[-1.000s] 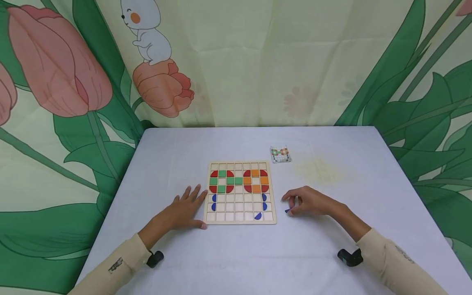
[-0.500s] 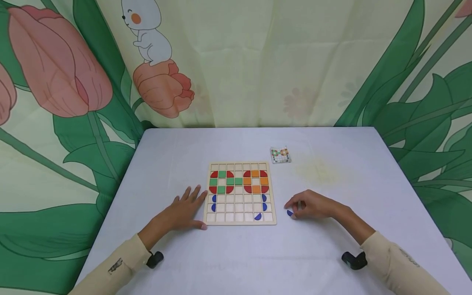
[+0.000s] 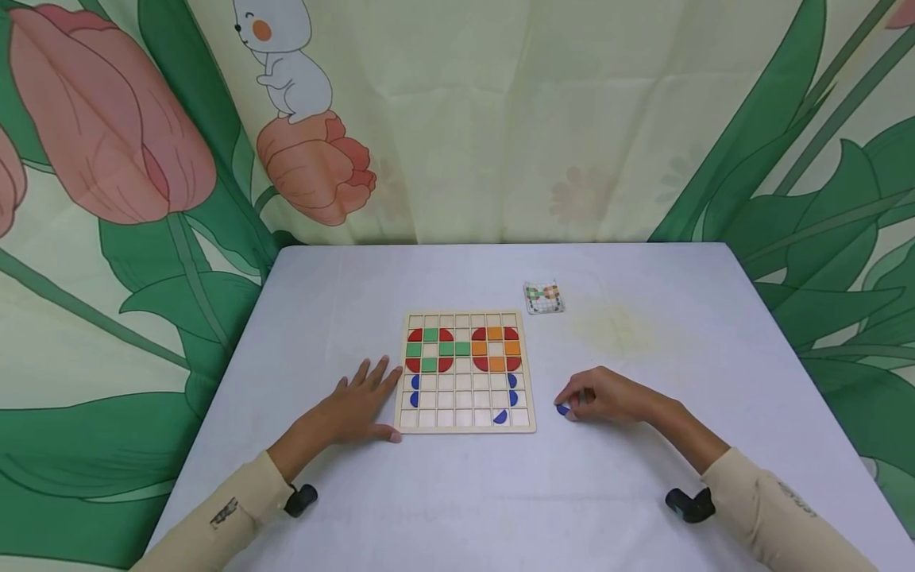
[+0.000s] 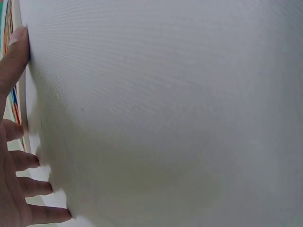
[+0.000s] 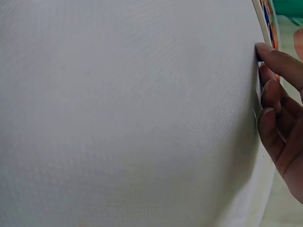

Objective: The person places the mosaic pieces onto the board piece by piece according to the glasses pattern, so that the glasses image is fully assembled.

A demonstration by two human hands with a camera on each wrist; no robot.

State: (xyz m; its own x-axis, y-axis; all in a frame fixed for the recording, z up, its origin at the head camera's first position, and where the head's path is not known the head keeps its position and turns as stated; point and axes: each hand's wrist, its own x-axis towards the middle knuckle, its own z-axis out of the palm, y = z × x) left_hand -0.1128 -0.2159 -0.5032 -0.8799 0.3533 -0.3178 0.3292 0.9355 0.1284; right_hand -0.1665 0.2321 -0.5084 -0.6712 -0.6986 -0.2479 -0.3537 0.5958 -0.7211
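Observation:
A wooden grid board (image 3: pixel 465 433) lies flat in the middle of the table in the head view. Red, green and orange pieces form two rounded squares in its upper rows, joined by a green square (image 3: pixel 463 349). Blue half-round pieces sit lower down, in the left and right columns, and one blue piece (image 3: pixel 500 416) is in the bottom row. My left hand (image 3: pixel 360 405) rests with spread fingers against the board's left edge. Right of the board, my right hand (image 3: pixel 604 395) pinches another blue half-round piece (image 3: pixel 562 410) between thumb and fingers, close to the tabletop.
A small pattern card (image 3: pixel 544 298) with a matching coloured design lies beyond the board's upper right corner. White cloth covers the table (image 3: pixel 457 508). Behind its far edge hangs a printed curtain (image 3: pixel 500 159). Black wrist cameras sit at both cuffs.
My right hand has shifted slightly right and toward me with the blue piece, which now shows more of its face. My left hand and the pieces on the board have stayed put.

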